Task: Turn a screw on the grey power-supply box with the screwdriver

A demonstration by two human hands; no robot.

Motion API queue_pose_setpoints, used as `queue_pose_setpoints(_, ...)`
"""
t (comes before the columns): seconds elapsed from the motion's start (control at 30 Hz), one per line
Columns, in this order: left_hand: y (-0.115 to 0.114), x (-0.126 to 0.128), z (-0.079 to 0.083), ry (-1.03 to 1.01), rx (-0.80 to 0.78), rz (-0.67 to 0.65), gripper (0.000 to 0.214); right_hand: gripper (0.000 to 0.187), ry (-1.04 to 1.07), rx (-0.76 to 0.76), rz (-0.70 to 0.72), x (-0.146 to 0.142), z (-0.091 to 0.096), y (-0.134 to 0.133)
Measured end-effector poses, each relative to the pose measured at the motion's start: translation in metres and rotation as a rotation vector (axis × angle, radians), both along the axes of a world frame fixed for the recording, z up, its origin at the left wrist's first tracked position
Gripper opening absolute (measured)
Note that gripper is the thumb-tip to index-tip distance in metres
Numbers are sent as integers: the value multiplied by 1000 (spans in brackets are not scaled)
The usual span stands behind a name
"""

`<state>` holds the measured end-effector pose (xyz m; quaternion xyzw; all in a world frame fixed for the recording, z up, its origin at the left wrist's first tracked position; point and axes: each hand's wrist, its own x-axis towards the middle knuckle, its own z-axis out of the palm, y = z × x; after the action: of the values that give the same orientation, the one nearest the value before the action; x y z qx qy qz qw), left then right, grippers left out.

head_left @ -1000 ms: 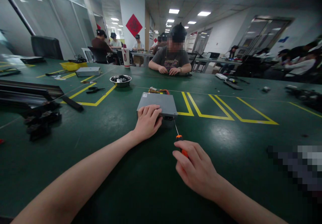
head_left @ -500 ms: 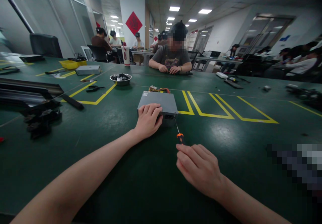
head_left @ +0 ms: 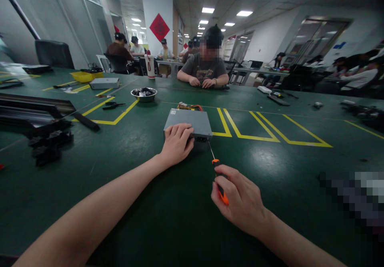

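A grey metal computer power supply lies flat on the green table, a bundle of coloured wires at its far side. My left hand rests over its near left part, fingers on the top and thumb at the near face, gripping it. Between the fingers and thumb of my right hand is the handle of an orange and black screwdriver. Its thin shaft points up to the near right corner of the power supply. Whether the tip sits in a screw is too small to tell.
A metal bowl of small dark parts stands beyond, left of the power supply. Black parts and long dark panels lie at left. Yellow tape marks the table. Across it sits a person.
My right hand's fingers have loosened and shifted on the screwdriver, so more of its orange handle shows. My left hand and the power supply have stayed put.
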<state>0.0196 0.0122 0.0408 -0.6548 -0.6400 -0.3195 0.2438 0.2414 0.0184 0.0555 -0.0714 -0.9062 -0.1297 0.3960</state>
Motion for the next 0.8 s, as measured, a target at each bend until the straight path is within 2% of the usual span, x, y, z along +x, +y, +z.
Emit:
queue_pose_setpoints(0.07, 0, 0, 0, -4, -7, 1, 24, 7, -34, -20, 2, -1, 2, -1)
queue_pose_setpoints(0.17, 0, 0, -1, -6, -10, 5, 24, 8, -57, -50, 11, -4, 6, -1)
queue_pose_setpoints(0.37, 0, 0, 0, -1, -12, 8, 23, 11, 27, -98, -2, -2, 6, 1)
queue_pose_setpoints(0.47, -1, 0, 0, -6, -9, 2, 23, 13, 28, -63, 37, -2, 4, 0)
queue_pose_setpoints(0.57, -1, 1, 1, -4, -8, -2, 23, 10, -59, -15, 65, -3, 3, -1)
queue_pose_setpoints(0.73, -1, 0, 0, -2, -7, 5, 24, 5, -49, -90, 101, -3, 6, 1)
queue_pose_setpoints(0.8, 0, 0, 0, 4, -4, 6, 24, 4, -23, -99, 71, -1, 8, 2)
